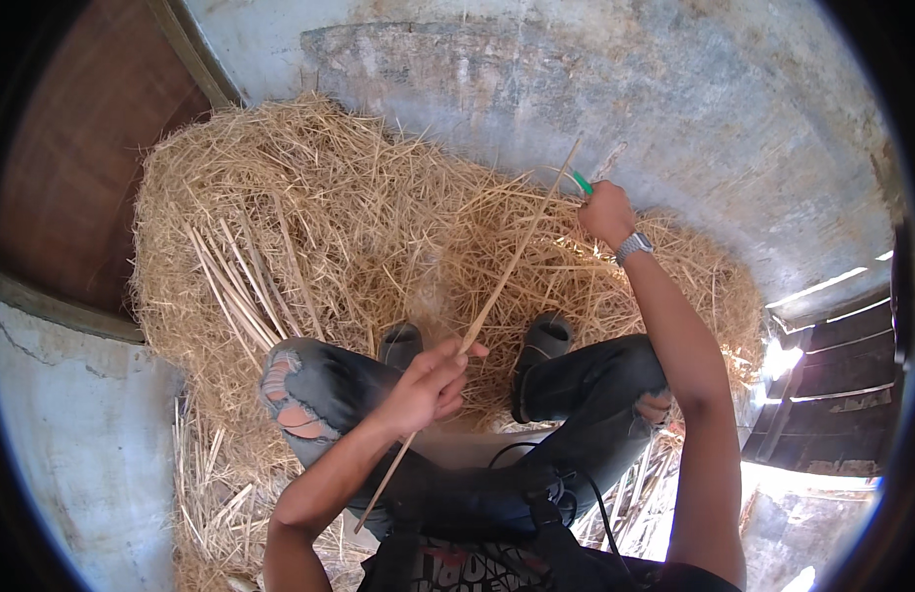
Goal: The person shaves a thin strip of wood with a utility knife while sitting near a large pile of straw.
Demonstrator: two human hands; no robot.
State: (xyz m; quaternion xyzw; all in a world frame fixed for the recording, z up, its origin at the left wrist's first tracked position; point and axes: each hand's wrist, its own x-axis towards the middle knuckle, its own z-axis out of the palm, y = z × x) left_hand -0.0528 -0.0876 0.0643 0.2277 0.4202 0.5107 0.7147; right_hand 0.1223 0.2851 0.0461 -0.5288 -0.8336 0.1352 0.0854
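A long, thin wooden stick runs slantwise across the middle, from over my lap up toward the wall. My left hand is closed round it partway along, above the gap between my knees. To the far right, my right hand grips the green handle of a tool, and a thin pale curve beside the handle looks like its sickle-shaped blade. That curve lies near the stick's far end; whether the two touch is unclear. A metal watch is on my right wrist.
A thick heap of straw-like shavings spreads round my feet, up to the pale wall. Several peeled sticks lean by my left knee. More thin sticks lie at lower left. Dark slatted boards stand at right, a brown panel at left.
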